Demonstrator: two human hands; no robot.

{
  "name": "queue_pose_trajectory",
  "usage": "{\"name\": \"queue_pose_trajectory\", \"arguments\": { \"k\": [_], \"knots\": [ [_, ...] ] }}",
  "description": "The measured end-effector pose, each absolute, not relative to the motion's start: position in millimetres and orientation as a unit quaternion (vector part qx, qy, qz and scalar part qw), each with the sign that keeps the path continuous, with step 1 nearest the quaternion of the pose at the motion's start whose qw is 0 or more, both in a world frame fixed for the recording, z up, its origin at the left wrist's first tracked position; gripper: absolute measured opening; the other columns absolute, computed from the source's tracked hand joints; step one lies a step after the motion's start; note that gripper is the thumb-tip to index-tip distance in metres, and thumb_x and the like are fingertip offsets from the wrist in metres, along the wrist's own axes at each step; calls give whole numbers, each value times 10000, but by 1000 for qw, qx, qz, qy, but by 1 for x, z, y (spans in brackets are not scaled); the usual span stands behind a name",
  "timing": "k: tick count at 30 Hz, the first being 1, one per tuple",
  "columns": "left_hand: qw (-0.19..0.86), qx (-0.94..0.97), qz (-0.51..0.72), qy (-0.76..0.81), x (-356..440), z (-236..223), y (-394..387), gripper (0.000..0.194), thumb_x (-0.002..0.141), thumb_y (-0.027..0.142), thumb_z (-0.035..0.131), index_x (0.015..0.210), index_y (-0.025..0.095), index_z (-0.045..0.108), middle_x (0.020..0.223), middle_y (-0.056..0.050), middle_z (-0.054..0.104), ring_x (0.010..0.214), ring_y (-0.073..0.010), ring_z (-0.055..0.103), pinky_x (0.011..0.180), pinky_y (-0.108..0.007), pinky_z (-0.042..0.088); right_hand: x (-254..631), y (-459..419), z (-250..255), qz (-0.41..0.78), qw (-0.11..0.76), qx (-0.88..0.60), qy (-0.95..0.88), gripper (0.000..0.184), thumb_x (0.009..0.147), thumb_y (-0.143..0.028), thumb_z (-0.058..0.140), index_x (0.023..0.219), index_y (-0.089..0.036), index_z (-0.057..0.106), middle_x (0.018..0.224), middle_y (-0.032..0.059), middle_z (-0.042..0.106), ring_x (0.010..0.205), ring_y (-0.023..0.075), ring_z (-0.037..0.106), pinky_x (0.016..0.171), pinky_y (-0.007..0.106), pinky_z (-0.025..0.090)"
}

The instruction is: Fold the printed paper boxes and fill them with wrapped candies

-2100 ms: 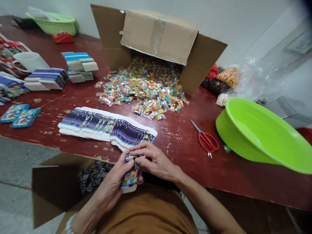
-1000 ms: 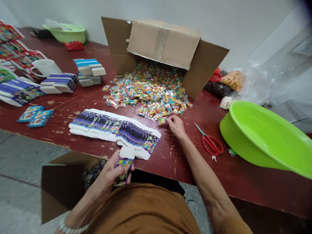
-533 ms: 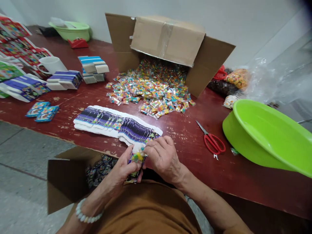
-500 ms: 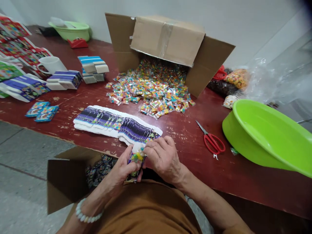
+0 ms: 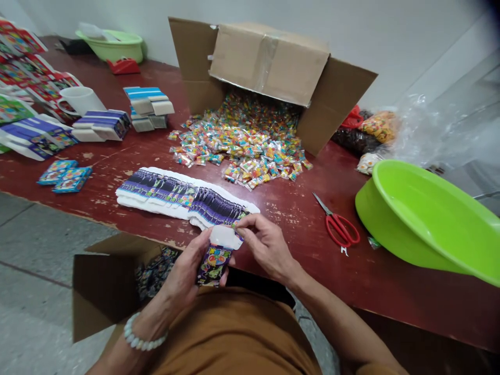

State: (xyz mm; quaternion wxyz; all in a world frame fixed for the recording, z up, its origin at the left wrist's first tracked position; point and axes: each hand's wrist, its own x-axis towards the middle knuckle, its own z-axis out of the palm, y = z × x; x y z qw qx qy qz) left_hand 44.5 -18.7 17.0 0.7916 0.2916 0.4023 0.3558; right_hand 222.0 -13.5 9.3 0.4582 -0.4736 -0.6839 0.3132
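Observation:
A small purple-and-black candy box [image 5: 214, 263] with a white top flap is wrapped in the fingers of my left hand [image 5: 183, 273], just off the table's front edge. My right hand [image 5: 269, 245] pinches the right side of that white flap between thumb and fingertips. Whatever lies inside the box is hidden. Right behind my hands, a long overlapping row of flat purple cartons [image 5: 183, 195] lies on the table. Past it, a heap of small clear candy packets [image 5: 246, 146] spills from a tipped cardboard box [image 5: 269, 62].
Red-handled scissors [image 5: 338, 224] and a green basin [image 5: 422, 224] are on the right. Folded boxes, a white mug [image 5: 82, 100] and two small blue boxes [image 5: 66, 176] occupy the left. An open carton [image 5: 105, 291] of packets stands below the table edge.
The colourful candy packet at the box's mouth is no longer visible. The box's printed front now shows, and my right hand has shifted onto the white flap.

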Motion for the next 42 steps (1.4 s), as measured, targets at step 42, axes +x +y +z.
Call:
{"name": "queue_pose_trajectory", "arguments": {
  "k": [42],
  "knots": [
    [791,277,336,429,46,4,-19,679,668,804,649,768,139,738,563,-59,680,358,-138,571,357,-217,431,202,-15,6,542,410,-456,-575,101,845,-174,588,756,-172,636,1038,49,758,493,58,617,482,194,493]
  ]
}}
